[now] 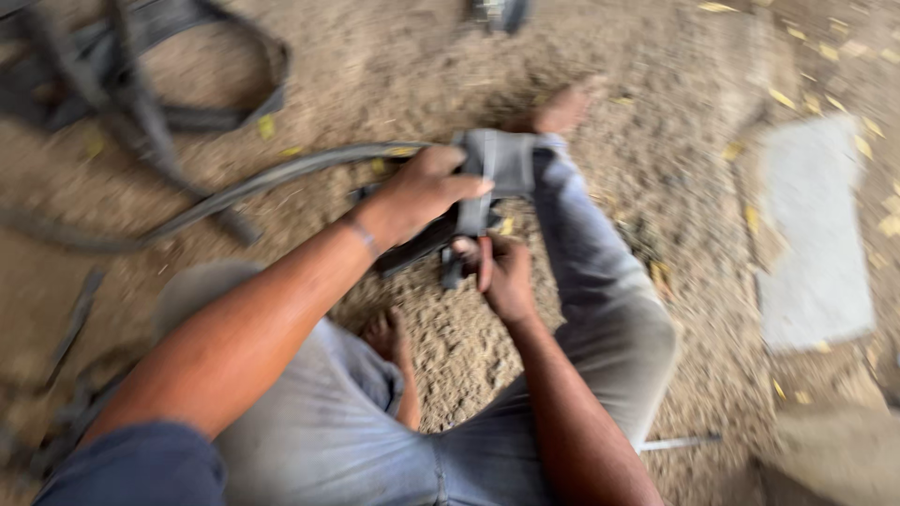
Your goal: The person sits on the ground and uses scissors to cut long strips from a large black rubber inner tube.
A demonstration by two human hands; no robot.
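Left hand [427,192]: closed over the black rubber tube [272,178], pressing it on the knee.
Right hand [502,276]: fingers curled around the tube's folded end.
Ground [656,112]: sandy, with scattered tubes [122,84].

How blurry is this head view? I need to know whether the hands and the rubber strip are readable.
Head view: motion blur smears the whole frame, worst at the edges; the left hand and right hand read as shapes gripping the rubber strip, but finger detail is soft. Light is flat and diffuse, no glare, no hard shadows. The slab at right is washed out.
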